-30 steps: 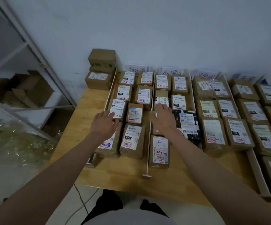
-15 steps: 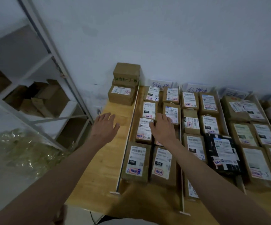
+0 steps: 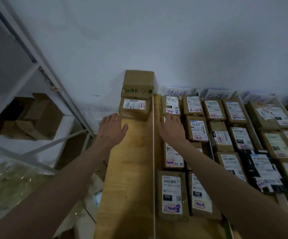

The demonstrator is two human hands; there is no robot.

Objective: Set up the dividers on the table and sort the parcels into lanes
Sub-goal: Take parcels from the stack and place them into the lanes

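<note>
While both hands reach toward the stack of brown cardboard boxes at upper centre, squaring up before lifting would help. Left hand hovers spread and empty just below the stack; right hand lies flat, fingers spread, on a parcel beyond the thin white divider. Matte labelled parcels fill the lanes at right.

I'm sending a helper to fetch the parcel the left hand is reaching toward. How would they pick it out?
Find the wooden table against the white wall, then its bare strip left of the leftmost white divider. At the wall end stands a stack of boxes; the wanted parcel is the bottom one. Alone in the stack it bears a white label, and the left hand hovers beside it.
</note>
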